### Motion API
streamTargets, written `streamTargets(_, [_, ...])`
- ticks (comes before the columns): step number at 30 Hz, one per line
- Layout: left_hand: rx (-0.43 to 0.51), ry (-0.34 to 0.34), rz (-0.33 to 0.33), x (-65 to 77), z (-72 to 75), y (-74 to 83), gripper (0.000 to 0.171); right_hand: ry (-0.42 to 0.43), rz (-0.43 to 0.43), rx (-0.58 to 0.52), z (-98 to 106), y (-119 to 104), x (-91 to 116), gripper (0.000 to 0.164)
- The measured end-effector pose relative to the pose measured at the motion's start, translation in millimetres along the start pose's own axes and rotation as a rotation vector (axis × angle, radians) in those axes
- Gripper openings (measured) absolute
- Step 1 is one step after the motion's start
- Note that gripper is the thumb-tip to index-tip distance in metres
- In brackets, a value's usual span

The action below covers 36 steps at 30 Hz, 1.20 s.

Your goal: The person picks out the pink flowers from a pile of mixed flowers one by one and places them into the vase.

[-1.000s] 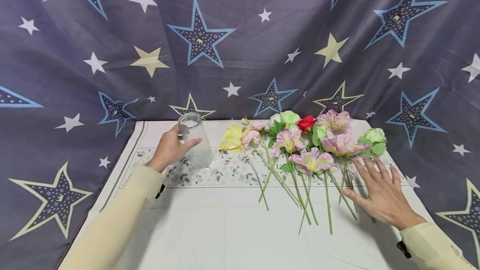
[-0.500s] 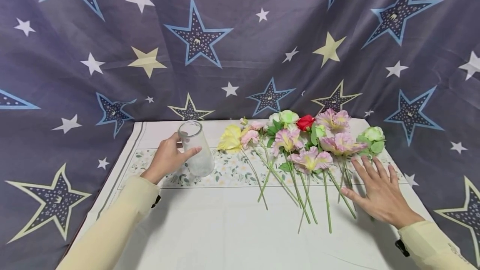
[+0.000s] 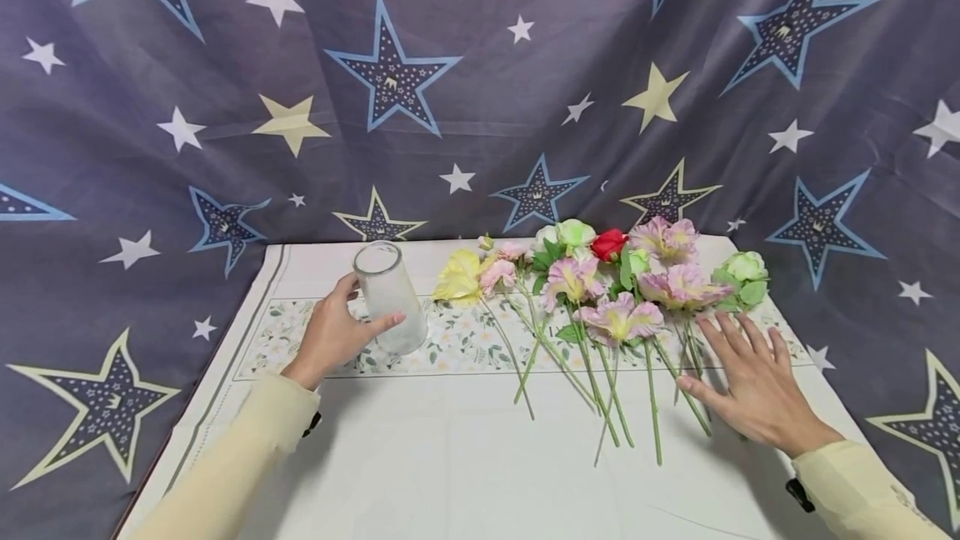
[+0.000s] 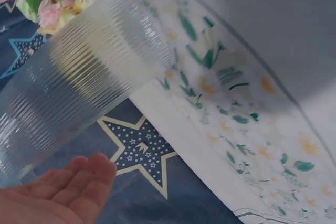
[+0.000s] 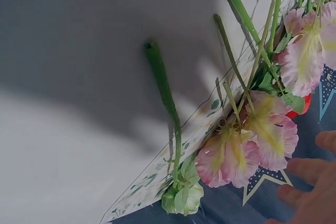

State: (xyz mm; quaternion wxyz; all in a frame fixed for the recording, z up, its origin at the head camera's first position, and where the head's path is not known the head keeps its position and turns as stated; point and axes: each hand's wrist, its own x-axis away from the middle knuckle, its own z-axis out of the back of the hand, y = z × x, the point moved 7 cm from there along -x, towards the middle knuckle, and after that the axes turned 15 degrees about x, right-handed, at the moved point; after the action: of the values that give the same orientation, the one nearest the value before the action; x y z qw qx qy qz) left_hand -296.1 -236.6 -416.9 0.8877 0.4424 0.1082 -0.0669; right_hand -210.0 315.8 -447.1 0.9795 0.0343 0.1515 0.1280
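A clear ribbed glass vase (image 3: 390,298) stands on the left half of the table, its round mouth up. Beside it is my left hand (image 3: 337,336), thumb across the near side in the head view. In the left wrist view its fingers (image 4: 97,182) are nearly straight, with a gap between them and the glass. My right hand (image 3: 753,390) is spread palm down at the right, close to the artificial flowers' stems. Pink-and-yellow flowers (image 3: 622,321) lie just beyond its fingertips, and a pale green flower (image 3: 744,267) lies past them. Neither hand holds anything.
Several more artificial flowers lie in a row across the back: a yellow one (image 3: 459,277), a red rose (image 3: 609,244) and pale green blooms (image 3: 576,233). Their stems point toward me. A white tablecloth (image 3: 450,457) with a floral band covers the table, and a star-patterned curtain (image 3: 465,65) hangs behind.
The vase has come down and slightly nearer, its mouth now showing rounder. My left hand moved down with it, and its fingers have loosened. The right hand has hardly moved.
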Motion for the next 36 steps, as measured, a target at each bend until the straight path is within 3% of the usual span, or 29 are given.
streamTargets(9, [-0.081, 0.034, 0.01, 23.0, -0.8, -4.5, 0.103, 0.039, 0.022, -0.009, 5, -4, -2, 0.09])
streamTargets(16, [-0.137, 0.076, 0.023, 40.2, -3.2, -4.3, 0.098, 0.04, 0.034, -0.012, 7, -9, -3, 0.089])
streamTargets(26, [-0.124, 0.116, -0.069, 58.1, -14.3, 8.1, 0.081, 0.05, 0.043, -0.019, 8, -18, -4, 0.088])
streamTargets(36, [-0.086, 0.041, -0.108, 73.7, -41.6, 16.2, 0.08, 0.083, 0.069, -0.041, 11, -31, -5, 0.086])
